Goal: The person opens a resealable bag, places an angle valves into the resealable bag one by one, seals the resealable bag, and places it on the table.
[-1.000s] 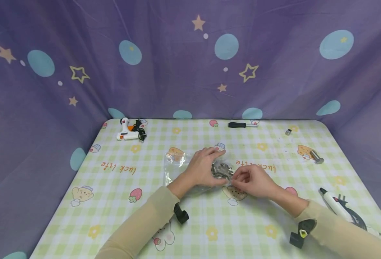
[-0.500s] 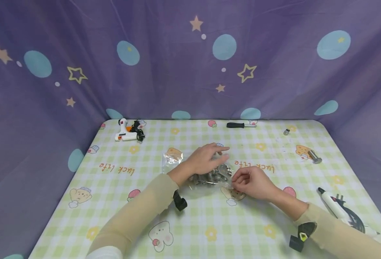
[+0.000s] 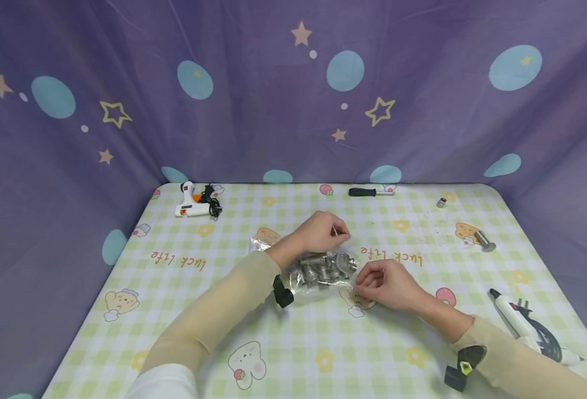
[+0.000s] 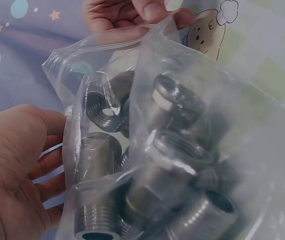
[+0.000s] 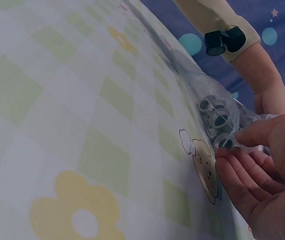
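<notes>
A clear zip bag (image 4: 262, 135) lies on the table between both hands, holding several threaded metal pipe fittings (image 4: 100, 157). At its far edge, my left hand (image 3: 320, 231) has its fingers curled in, and in the left wrist view they reach behind the plastic rim. My right hand (image 3: 387, 284) pinches the bag's near-right corner between thumb and fingers, as the right wrist view also shows. Through the plastic, the fittings (image 5: 217, 117) appear bunched together. The left forearm covers part of the bag's left end in the head view.
A white glue gun (image 3: 194, 206) with a black cord lies back left. Along the back is a black-handled screwdriver (image 3: 370, 192). A small metal fitting (image 3: 441, 203) and a large bolt (image 3: 485, 241) sit to the right, with a white corded tool (image 3: 515, 316) nearer the right sleeve.
My left hand has moved off the fittings to the bag's far edge, and its fingers have drawn in. More of the fittings now shows. My right hand has stayed at the corner.
</notes>
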`<state>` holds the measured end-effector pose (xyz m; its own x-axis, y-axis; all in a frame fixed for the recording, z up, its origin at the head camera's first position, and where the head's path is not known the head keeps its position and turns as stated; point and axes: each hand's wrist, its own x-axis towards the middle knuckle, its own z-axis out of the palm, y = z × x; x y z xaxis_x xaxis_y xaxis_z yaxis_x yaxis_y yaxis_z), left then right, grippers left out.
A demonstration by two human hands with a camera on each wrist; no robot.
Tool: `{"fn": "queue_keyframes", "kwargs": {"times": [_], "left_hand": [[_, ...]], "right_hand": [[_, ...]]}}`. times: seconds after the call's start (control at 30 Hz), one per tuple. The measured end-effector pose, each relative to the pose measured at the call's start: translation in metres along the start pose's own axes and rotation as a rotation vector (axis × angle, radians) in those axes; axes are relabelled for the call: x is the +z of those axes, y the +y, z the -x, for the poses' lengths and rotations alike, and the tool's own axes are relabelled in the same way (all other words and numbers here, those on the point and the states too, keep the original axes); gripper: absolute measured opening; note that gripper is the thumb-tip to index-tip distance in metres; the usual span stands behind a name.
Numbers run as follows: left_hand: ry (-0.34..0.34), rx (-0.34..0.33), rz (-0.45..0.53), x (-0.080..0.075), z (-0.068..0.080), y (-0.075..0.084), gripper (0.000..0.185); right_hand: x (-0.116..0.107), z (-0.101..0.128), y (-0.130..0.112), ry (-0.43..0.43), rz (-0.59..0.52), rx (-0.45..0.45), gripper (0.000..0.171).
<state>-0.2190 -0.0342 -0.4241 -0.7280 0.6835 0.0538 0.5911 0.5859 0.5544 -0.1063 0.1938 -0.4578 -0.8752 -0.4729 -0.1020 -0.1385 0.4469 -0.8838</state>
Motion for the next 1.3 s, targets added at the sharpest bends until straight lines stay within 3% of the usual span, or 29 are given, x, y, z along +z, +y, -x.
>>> {"fn": "queue_keyframes", "kwargs": {"times": [0.23,0.47,0.6,1.0,1.3], "left_hand": [[0.005,-0.019,0.041,-0.003,0.0,-0.001,0.018],[0.036,-0.048,0.087,-0.007,0.004,-0.003,0.017],[0.115,-0.052,0.134,-0.012,0.008,-0.006,0.017],[0.415,-0.167,0.392,-0.029,0.033,-0.016,0.019],[0.511,-0.178,0.593,-0.037,0.058,-0.013,0.02]], "right_hand": [[0.004,0.001,-0.003,-0.002,0.023,-0.008,0.011],[0.002,0.0,-0.005,0.051,0.06,-0.035,0.016],[-0.005,-0.002,-0.007,0.089,0.097,-0.053,0.018],[-0.036,-0.008,-0.014,0.228,0.166,-0.094,0.014],[-0.05,-0.015,-0.025,0.276,0.177,-0.134,0.012]]}}
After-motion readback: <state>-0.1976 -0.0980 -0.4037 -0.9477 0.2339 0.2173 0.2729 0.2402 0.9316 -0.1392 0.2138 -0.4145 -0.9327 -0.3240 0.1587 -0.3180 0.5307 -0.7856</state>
